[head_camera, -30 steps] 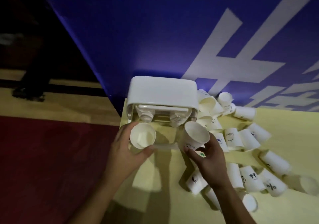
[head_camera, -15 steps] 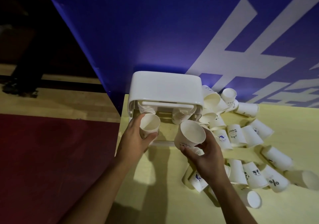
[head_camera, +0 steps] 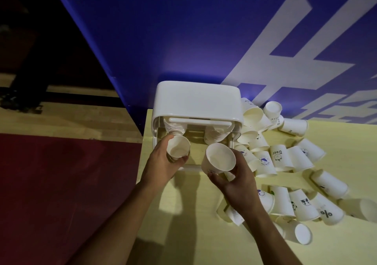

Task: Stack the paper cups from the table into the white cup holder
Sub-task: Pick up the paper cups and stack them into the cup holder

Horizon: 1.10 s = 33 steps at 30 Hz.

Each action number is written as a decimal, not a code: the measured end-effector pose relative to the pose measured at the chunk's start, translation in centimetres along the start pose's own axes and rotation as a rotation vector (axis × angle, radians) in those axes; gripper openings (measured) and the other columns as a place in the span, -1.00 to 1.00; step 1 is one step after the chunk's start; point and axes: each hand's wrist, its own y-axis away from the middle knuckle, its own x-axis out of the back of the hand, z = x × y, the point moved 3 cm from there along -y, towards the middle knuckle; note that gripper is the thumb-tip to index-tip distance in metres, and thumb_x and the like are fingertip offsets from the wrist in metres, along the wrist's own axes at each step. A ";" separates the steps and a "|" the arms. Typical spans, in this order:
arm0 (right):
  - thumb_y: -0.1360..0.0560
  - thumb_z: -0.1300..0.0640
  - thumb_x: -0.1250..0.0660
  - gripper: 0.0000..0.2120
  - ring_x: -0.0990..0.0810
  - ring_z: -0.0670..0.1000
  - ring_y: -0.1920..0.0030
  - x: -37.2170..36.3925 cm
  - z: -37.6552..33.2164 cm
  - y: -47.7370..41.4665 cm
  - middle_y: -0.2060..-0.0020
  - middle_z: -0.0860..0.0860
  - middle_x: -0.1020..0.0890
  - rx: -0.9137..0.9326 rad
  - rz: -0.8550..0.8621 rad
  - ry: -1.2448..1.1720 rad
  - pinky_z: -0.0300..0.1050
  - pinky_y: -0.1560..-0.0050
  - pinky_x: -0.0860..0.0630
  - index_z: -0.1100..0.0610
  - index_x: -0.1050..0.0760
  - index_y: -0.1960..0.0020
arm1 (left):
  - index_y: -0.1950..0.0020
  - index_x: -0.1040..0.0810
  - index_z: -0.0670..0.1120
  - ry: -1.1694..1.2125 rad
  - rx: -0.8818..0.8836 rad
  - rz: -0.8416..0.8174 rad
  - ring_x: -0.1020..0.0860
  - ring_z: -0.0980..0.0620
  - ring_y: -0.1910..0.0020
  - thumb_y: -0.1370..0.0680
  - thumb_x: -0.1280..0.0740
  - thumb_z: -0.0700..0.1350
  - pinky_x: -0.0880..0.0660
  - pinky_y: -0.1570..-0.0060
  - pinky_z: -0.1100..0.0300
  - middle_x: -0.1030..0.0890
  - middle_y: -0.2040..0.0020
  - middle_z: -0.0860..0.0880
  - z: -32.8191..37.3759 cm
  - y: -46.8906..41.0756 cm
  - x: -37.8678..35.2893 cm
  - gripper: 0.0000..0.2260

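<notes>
The small paper cup [head_camera: 178, 149] sits in the left hand [head_camera: 163, 162]. The fingers and thumb curl round its side and hold it tight. Its open mouth faces up at us and its bottom points down, so it stands nearly straight. It is right at the front of the white cup holder [head_camera: 195, 101], just below the left stack [head_camera: 174, 128] that hangs inside. In the picture the cup and that stack almost touch, but I cannot tell if they really do.

The bigger-looking cup [head_camera: 219, 158] is in the right hand [head_camera: 238, 185]. Those fingers wrap round its lower part from below. Its mouth is up too, but it tips a little to the left. It is in front of the holder, a bit further out from the right stack [head_camera: 216, 135] than the left cup is from its stack.

So the left hand is the nearer one. I think its cup goes in first, and it has to go up and back to meet the left stack. The cup should line up straight with the stack, or it may bump the edge and not fit.

Many loose cups [head_camera: 285, 158] lie on their sides on the yellow table [head_camera: 193, 234], to the right of the holder. A lot of the job is left. A blue wall [head_camera: 163, 30] stands behind the holder.
</notes>
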 end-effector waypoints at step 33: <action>-0.31 -0.11 -0.63 -0.20 -0.49 -0.18 -0.33 -10.2 0.8 -4.5 -0.32 -0.25 -0.52 -0.002 -0.222 0.039 -0.20 -0.27 -0.47 -0.13 -0.33 -0.44 | -0.54 -0.17 0.31 0.123 -0.062 -0.271 -0.48 0.31 -0.31 -0.39 -0.62 0.00 -0.48 -0.22 0.32 -0.47 -0.38 0.26 -0.9 0.5 2.8 -0.12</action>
